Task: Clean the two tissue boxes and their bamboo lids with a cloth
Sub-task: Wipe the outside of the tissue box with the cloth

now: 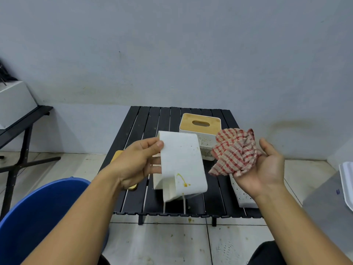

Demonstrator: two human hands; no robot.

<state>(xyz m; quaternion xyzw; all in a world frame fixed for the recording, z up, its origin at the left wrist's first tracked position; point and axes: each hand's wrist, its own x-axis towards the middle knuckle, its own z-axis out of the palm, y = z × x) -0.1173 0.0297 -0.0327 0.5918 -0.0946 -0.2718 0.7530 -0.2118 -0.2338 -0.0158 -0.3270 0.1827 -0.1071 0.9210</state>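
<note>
Grey wall [172, 54] and tiled floor surround a low black slatted tabletop [145, 127]. Above it, the left hand [133, 165] holds a lidless tissue box [183, 161] tilted in the air, thumb on its outer face and fingers [155, 161] curled behind the wall; a yellow stain [183, 181] marks its lower side. The right hand [265, 173] lies palm up with a bunched red-checked cloth [235, 152] on it, thumb apart; the cloth hides whether those fingers grip. A second tissue box [206, 140], bamboo lid [191, 124] on, stands at the tabletop's far side. Another bamboo lid [117, 154] lies under the left hand.
</note>
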